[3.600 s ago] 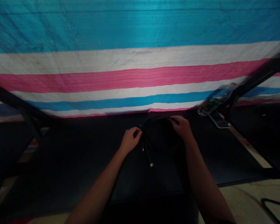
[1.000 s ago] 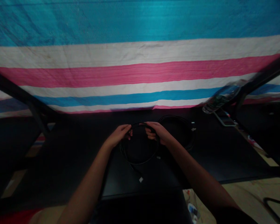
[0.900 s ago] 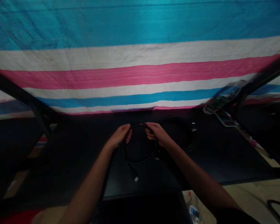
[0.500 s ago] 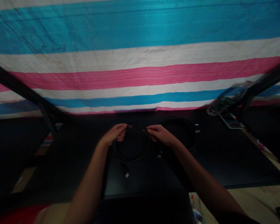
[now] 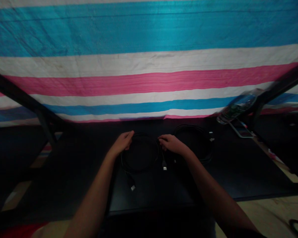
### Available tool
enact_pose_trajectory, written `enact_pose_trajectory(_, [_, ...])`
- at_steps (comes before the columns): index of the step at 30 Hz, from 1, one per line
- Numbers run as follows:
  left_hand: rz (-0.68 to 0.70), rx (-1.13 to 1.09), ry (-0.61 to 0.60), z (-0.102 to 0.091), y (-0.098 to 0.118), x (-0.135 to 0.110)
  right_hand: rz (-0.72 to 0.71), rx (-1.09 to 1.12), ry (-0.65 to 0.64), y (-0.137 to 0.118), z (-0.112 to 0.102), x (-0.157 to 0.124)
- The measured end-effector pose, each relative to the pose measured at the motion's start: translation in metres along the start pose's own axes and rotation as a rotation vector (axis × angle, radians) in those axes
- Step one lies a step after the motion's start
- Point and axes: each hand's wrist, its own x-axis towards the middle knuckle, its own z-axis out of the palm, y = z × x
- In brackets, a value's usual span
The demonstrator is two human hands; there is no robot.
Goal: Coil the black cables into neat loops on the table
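A black cable (image 5: pixel 122 162) lies coiled in a loop on the dark table between my hands. My left hand (image 5: pixel 123 142) is closed on the upper left of the loop, thumb on top. At the loop's upper right, the fingers of my right hand (image 5: pixel 172 144) pinch the cable's end section. Below those fingers hangs a plug (image 5: pixel 164 166) with a pale metal tip. The other plug (image 5: pixel 132 187) rests on the table below the coil. A second coiled black cable (image 5: pixel 208 161) lies just right of my right hand, its plug (image 5: pixel 211 136) at the right side.
A clear plastic bottle (image 5: pixel 238 106) leans at the back right, near a phone (image 5: pixel 241 129) on the black table (image 5: pixel 89 185). Behind stands a striped plastic sheet (image 5: pixel 149 81). Dark frame bars (image 5: pixel 46 124) slant at both sides.
My right hand has drawn slightly away from the coil, and a plug now dangles beneath it. The left hand stays almost in place. The view has shifted a little.
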Motion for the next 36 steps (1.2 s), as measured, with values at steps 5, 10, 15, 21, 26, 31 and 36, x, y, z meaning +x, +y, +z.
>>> enact_pose_trajectory(5, [0.082,-0.042,0.097,0.016,-0.006,0.006,-0.039,0.051,-0.061,-0.002,-0.009,-0.002])
enact_pose_trajectory(10, [0.131,-0.056,0.099,0.024,-0.008,0.008,-0.058,0.366,-0.039,-0.012,-0.001,-0.005])
enact_pose_trajectory(15, [0.142,-0.027,0.115,0.014,-0.007,0.008,-0.1,0.381,0.113,-0.017,-0.009,-0.011])
enact_pose_trajectory(21, [0.173,-0.027,0.122,0.0,-0.001,0.005,-0.173,0.562,0.135,-0.019,-0.021,-0.018])
enact_pose_trajectory(26, [0.318,0.151,0.069,0.017,0.005,-0.001,-0.218,0.699,0.078,-0.038,-0.01,-0.017])
enact_pose_trajectory(31, [0.385,0.1,0.168,0.025,0.012,-0.009,-0.35,0.39,0.165,-0.062,-0.024,-0.023])
enact_pose_trajectory(36, [0.253,-0.096,-0.015,-0.004,0.026,-0.022,-0.34,-0.013,0.181,-0.053,-0.06,-0.035])
